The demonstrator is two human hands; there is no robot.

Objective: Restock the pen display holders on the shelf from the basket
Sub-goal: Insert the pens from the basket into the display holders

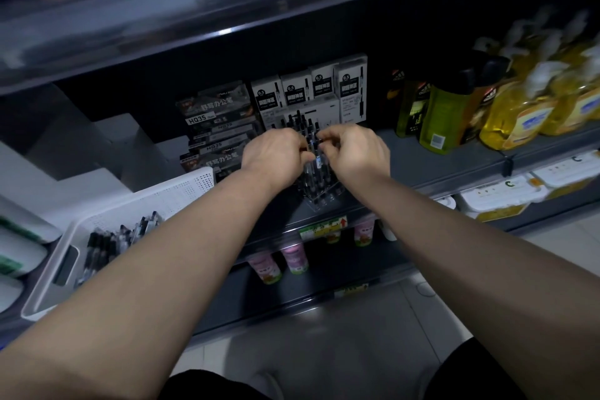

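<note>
Head view of the dark grey metal shelf (pixel 438 169). We see the clear acrylic pen display holder (pixel 321 201) standing at the front edge of the shelf, near its middle, with black-capped gel pens (pixel 316 162) upright in its slots. The left hand (pixel 276 156) and the right hand (pixel 355 153) meet above the holder. Each has its fingers curled inward and pinches the upper ends of the pens, and the two sets of fingertips are almost touching. We cannot tell how many pens each hand grips.

The white perforated plastic basket (pixel 181 195) sits at the left end of the shelf, against its front edge. In it lies a loose heap of black and clear pens (pixel 104 247), partly hidden by the left forearm.

Behind the holder, along the rear edge, stand stacked grey-black pen boxes (pixel 214 117) and white pen boxes (pixel 321 84). Yellow liquid bottles (pixel 516 120) fill the right end.
</note>
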